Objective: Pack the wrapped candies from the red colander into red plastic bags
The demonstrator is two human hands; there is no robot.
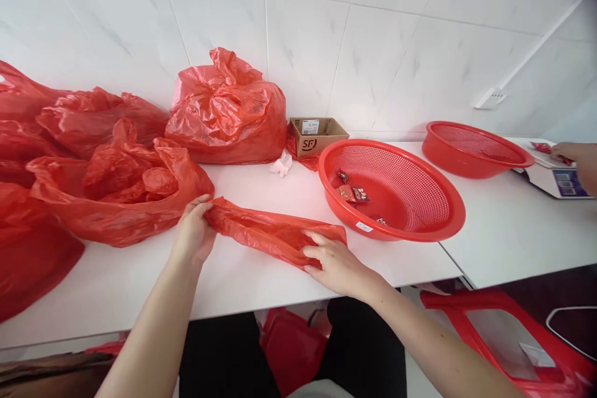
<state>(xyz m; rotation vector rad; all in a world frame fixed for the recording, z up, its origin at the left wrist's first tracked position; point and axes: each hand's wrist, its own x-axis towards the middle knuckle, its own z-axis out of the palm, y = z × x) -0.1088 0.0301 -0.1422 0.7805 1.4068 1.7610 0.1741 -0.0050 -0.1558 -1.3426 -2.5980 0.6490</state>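
**A:** In the head view, your left hand pinches one end of the flattened red bag at centre frame, fingers closed round the gathered plastic. Your right hand lies mostly open, palm down, pressing the other end against the white desk.

**B:** What could go wrong from here?

**A:** I'd judge the film is thin and crinkly, so pulling the ends apart hard could stretch or tear it. It also looks slippery on that smooth, glossy desk, so the pressed end may slide out from under your flat palm.

**B:** Anything close by to mind?

**A:** The round red basket sits just right of your right hand, rigid plastic with a perforated wall and a few small wrapped sweets inside. A sweep of your elbow could nudge it. The loose open bag at left touches your left hand; its folds could snag.

**B:** Further off?

**A:** A small cardboard box by the tiled wall, a second basket at right, and another person's hand over a scale.
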